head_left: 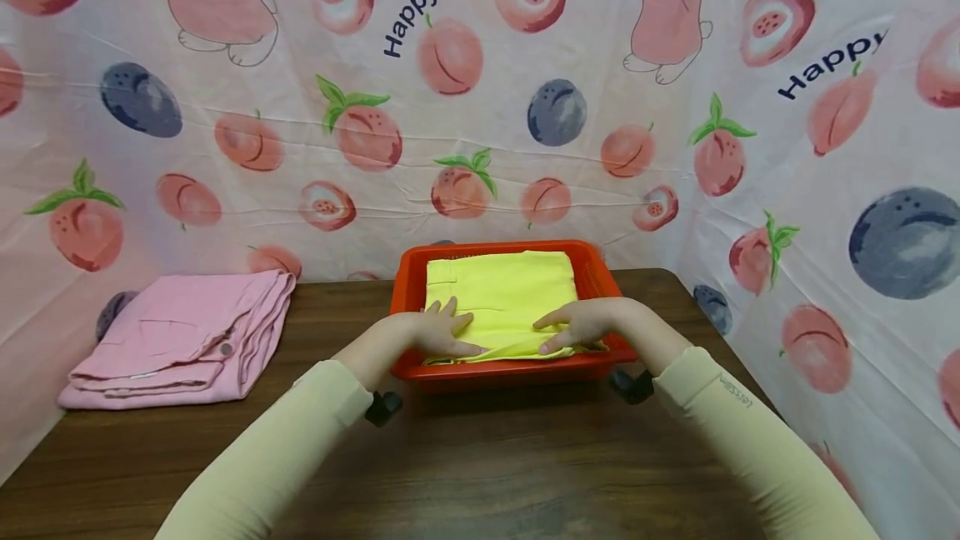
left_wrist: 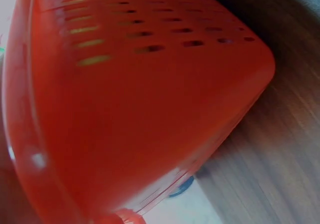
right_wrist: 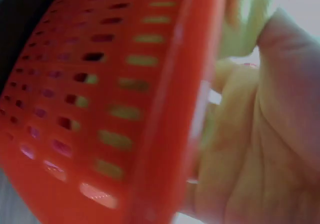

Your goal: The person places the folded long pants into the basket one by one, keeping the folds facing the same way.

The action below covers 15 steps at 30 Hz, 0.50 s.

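Observation:
A folded yellow garment [head_left: 498, 282] with visible seams lies inside a red plastic basket [head_left: 502, 372]. My left hand [head_left: 442, 330] rests on the garment's left front part, its fingers spread. On the front right part, my right hand [head_left: 581, 325] touches the cloth with thumb and forefinger apart. In the left wrist view the slotted basket wall [left_wrist: 130, 103] fills most of the picture, and the fingers are hidden. The right wrist view has the right palm [right_wrist: 240, 149] beside the basket rim, with the thumb against the yellow cloth [right_wrist: 245, 38].
A folded pink garment [head_left: 180, 340] with a metal button lies on the left of the dark wooden table [head_left: 495, 473]. Behind and at the sides hangs a fruit-printed cloth [head_left: 480, 123]. The basket stands near the back cloth.

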Available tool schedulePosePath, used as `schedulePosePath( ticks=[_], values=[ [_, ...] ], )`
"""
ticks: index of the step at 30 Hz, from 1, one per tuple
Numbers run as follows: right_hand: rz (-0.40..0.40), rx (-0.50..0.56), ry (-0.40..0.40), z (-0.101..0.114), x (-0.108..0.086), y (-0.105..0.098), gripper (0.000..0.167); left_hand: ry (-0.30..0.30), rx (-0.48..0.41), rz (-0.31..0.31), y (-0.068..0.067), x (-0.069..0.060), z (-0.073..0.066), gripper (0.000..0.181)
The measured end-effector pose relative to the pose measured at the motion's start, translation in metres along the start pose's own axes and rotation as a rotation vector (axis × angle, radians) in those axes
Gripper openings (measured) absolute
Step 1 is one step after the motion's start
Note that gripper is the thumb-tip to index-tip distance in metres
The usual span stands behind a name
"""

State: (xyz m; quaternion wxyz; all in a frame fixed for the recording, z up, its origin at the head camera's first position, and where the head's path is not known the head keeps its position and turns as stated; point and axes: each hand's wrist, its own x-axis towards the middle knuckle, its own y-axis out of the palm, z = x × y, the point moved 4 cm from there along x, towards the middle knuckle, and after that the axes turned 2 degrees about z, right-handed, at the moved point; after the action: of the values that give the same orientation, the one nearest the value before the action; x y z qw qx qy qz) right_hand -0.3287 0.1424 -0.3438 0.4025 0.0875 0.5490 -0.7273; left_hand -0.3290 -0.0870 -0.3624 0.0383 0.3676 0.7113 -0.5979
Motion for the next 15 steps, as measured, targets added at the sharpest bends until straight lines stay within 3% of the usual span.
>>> schedulePosePath(
  ticks=[7,15],
  values=[
    [-0.109,-0.177,-0.046,0.008,0.006,0.006,0.061,-0.01,0.003,-0.022,0.005,0.004,0.005,0.085],
    [-0.2,-0.239,-0.008,0.01,0.011,0.008,0.061,-0.036,-0.006,-0.099,0.006,0.004,0.004,0.083]
  ],
)
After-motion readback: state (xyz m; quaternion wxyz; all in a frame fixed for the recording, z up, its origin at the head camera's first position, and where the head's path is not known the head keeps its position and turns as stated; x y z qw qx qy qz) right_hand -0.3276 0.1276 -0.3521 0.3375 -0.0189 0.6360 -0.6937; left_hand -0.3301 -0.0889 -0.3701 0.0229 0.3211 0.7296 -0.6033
